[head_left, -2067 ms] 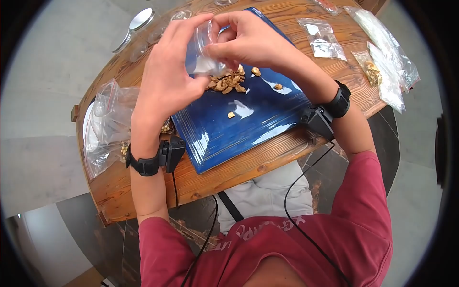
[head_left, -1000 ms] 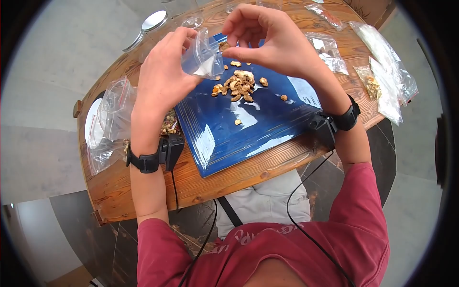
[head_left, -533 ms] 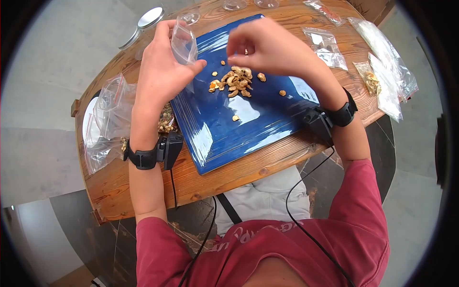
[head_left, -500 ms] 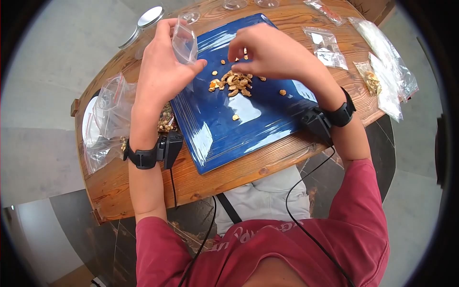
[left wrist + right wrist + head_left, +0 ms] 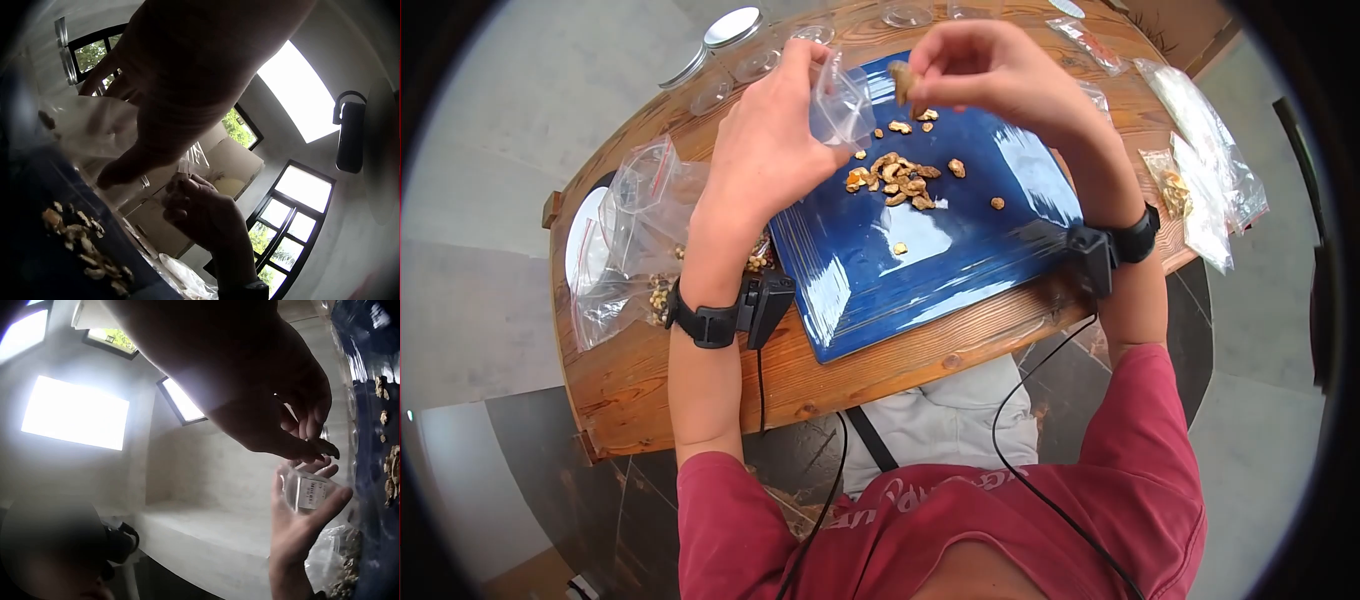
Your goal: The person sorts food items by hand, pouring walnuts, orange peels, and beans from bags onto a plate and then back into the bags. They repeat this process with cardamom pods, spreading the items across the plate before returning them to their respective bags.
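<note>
My left hand [image 5: 772,140] holds a small clear zip bag [image 5: 841,108] above the far left part of a blue square plate [image 5: 970,262]. In the right wrist view a printed label [image 5: 311,492] shows on the bag. Between thumb and fingers, my right hand [image 5: 1005,75] pinches a brown dried slice [image 5: 903,84], held up just right of the bag. Below, a pile of similar brown, curled dried slices [image 5: 900,180] lies on the plate. Loose pieces are scattered around it, among them a small round one [image 5: 997,203].
Left of the plate lie clear zip bags [image 5: 635,205], some with mixed beans or grains [image 5: 662,300]. Glass jars with silver lids [image 5: 733,27] stand at the far left edge. More filled bags [image 5: 1200,120] lie at the right of the wooden table [image 5: 730,400].
My right hand was at the bag with a slice, then reached down over the pile. Now it is raised with a slice pinched, beside the bag. The left hand keeps hold of the bag.
</note>
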The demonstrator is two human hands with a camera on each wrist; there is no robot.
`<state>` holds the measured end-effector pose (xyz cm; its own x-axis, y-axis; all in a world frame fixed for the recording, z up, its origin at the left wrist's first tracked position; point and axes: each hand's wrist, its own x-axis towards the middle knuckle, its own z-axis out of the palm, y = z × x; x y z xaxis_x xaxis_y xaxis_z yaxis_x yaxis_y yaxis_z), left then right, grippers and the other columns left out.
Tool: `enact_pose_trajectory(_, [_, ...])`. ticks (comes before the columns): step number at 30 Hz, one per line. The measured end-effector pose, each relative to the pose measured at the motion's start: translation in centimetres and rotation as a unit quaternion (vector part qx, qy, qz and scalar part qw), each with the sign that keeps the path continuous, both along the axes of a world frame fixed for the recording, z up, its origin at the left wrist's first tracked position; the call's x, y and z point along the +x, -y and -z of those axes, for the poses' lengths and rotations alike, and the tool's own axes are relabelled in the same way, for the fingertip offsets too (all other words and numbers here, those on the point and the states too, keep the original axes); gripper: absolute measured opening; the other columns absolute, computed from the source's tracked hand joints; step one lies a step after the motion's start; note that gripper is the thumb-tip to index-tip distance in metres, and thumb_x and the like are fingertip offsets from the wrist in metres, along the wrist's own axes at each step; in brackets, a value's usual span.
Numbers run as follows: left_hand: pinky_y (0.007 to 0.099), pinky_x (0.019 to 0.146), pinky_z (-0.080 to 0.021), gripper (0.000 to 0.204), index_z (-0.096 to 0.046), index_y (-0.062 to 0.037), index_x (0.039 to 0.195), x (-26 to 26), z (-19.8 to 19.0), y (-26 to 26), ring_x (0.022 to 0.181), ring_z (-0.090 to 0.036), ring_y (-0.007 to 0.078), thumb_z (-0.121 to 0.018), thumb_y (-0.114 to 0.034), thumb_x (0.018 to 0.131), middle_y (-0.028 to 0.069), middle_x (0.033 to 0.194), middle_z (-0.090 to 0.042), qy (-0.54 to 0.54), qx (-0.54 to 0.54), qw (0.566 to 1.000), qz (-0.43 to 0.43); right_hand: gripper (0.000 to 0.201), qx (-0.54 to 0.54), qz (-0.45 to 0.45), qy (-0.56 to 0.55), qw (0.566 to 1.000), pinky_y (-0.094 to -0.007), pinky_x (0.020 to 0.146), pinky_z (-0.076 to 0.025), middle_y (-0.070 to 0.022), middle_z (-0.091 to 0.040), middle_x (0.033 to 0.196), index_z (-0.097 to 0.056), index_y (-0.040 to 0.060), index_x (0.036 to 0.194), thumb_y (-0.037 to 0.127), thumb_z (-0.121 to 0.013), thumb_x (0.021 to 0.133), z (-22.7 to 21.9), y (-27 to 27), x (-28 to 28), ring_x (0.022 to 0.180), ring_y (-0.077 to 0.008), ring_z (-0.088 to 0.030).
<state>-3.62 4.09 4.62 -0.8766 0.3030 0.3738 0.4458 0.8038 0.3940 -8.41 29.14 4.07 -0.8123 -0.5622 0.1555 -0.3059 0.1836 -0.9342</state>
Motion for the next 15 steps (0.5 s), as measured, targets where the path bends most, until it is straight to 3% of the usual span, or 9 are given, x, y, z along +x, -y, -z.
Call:
enact_pose_trajectory(4, [0.043,0.093,-0.055,0.07,-0.053,-0.0088,0.128,0.3,0.0,-0.8,0.108,-0.07,0.0361,-0.089,-0.023,0.069,0.0165,0.114,-0.072,-0.01,-0.006,1.0,-0.009,0.027,-0.104,0.045,0.041,0.993,-0.0195,0.072,-0.051,-0.0008,-0.072,0.09,-0.067,0.0043,0.107,0.017,-0.081,0.089,-0.5,1.1,1.7,0.08,-0.0055,-0.065])
enact_pose_trajectory(8, [0.046,0.088,-0.056,0.069,-0.054,-0.0084,0.125,0.7,0.4,-1.6,0.108,-0.069,0.0367,-0.089,-0.027,0.07,0.0149,0.114,-0.072,-0.032,-0.013,0.999,-0.02,0.025,-0.047,0.116,-0.021,0.992,-0.02,0.068,-0.051,-0.0012,-0.072,0.087,-0.067,0.0045,0.101,0.018,-0.084,0.087,0.3,2.5,2.4,0.078,-0.0054,-0.066])
enact_pose_trajectory(11, [0.0445,0.089,-0.056,0.074,-0.053,-0.0088,0.128,0.8,0.4,-1.6,0.105,-0.07,0.0355,-0.092,-0.028,0.067,0.0149,0.112,-0.072,-0.042,-0.013,0.999,-0.027,0.02,-0.061,0.095,-0.037,0.993,-0.0195,0.067,-0.049,-0.0003,-0.072,0.086,-0.071,0.0028,0.098,0.019,-0.081,0.09,0.0,2.9,2.9,0.079,-0.0044,-0.065])
enact_pose_trajectory(14, [0.0423,0.09,-0.056,0.081,-0.052,-0.0091,0.132,0.8,0.1,-1.5,0.103,-0.071,0.0334,-0.094,-0.029,0.065,0.0152,0.111,-0.072,-0.034,0.005,0.999,-0.029,0.018,0.009,0.07,-0.15,0.986,-0.0184,0.065,-0.046,0.0007,-0.071,0.085,-0.076,0.0018,0.099,0.018,-0.079,0.093,-0.1,2.7,3.0,0.078,-0.0025,-0.063])
enact_pose_trajectory(15, [0.042,0.089,-0.056,0.082,-0.052,-0.009,0.132,0.8,0.0,-1.4,0.102,-0.071,0.0328,-0.095,-0.029,0.065,0.0152,0.111,-0.072,-0.027,0.012,0.999,-0.031,0.019,0.023,0.111,-0.221,0.969,-0.0184,0.063,-0.043,0.0028,-0.069,0.082,-0.078,0.0025,0.104,0.019,-0.077,0.095,0.0,2.5,3.0,0.075,-0.0015,-0.058])
